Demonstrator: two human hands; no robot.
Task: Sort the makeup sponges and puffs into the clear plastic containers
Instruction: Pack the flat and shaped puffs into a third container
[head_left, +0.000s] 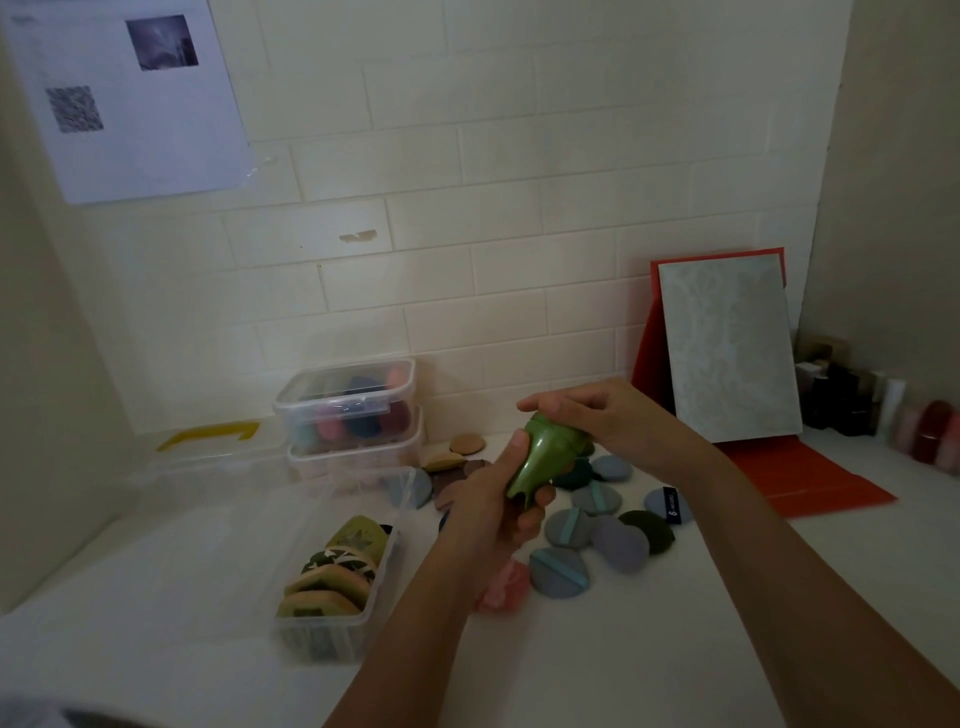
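Above the white surface (623, 654), up and right of the open clear container (322, 642) of flat tan and green puffs (332, 571), a glossy green teardrop-shaped sponge case (535, 462) stands nearly upright, narrow tip down, with the left hand (493, 512) curled round its lower half and the right hand (613, 421) curled over its broad rounded top.

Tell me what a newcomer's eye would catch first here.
A glossy green teardrop item, gripped mid-frame by the left hand and right hand. Under them, loose round puffs lie scattered on the white counter; front left, an open clear container holds green and tan puffs.
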